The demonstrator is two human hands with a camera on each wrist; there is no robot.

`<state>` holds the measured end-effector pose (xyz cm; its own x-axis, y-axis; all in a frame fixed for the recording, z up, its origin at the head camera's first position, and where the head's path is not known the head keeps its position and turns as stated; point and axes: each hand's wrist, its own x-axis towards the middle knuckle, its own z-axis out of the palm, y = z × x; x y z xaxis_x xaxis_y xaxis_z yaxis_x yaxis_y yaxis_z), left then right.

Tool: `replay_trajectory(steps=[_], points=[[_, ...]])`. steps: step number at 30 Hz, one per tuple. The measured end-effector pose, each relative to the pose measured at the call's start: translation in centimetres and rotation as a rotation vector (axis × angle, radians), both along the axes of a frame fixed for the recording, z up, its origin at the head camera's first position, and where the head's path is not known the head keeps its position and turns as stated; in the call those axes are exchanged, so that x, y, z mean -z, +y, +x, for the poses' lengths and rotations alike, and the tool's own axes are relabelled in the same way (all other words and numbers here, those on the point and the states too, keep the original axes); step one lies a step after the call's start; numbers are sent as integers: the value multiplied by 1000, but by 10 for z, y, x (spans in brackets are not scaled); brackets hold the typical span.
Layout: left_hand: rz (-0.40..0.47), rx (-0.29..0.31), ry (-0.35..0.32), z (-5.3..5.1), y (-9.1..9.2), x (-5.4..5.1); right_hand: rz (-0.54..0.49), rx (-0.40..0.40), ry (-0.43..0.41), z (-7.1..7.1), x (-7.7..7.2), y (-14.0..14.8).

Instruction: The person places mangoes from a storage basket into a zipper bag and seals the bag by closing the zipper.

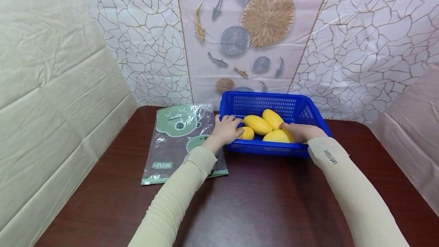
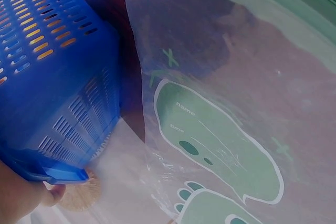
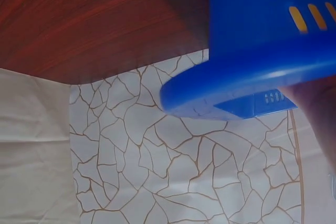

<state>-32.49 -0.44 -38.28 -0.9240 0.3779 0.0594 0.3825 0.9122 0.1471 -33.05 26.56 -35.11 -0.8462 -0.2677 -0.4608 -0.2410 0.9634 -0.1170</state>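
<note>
Blue basket; yellow ovals inside, front-middle oval lengthwise along basket's front; right hand nearer it, hold hidden, cannot tell; left hand at basket's left rim, fingers spread, nothing visibly held.

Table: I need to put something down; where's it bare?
The table is bare between the arms, in front of the basket; also left of the bag and right of the basket. Crowded at the basket: left hand at its left rim, right hand inside with yellow fruit.
</note>
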Motion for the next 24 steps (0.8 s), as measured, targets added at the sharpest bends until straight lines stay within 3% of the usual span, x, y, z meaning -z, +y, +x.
replay_trajectory(steps=[8, 20, 24], points=[[0, -4, 1, -2, 0, 1, -6, -102, 132, -6, -1, 1], [8, -4, -2, -1, 0, 1, -46, -176, 227, -1, -9, 4], [21, -3, 3, 0, 0, 1, -62, -241, 297, -2, -8, 7]])
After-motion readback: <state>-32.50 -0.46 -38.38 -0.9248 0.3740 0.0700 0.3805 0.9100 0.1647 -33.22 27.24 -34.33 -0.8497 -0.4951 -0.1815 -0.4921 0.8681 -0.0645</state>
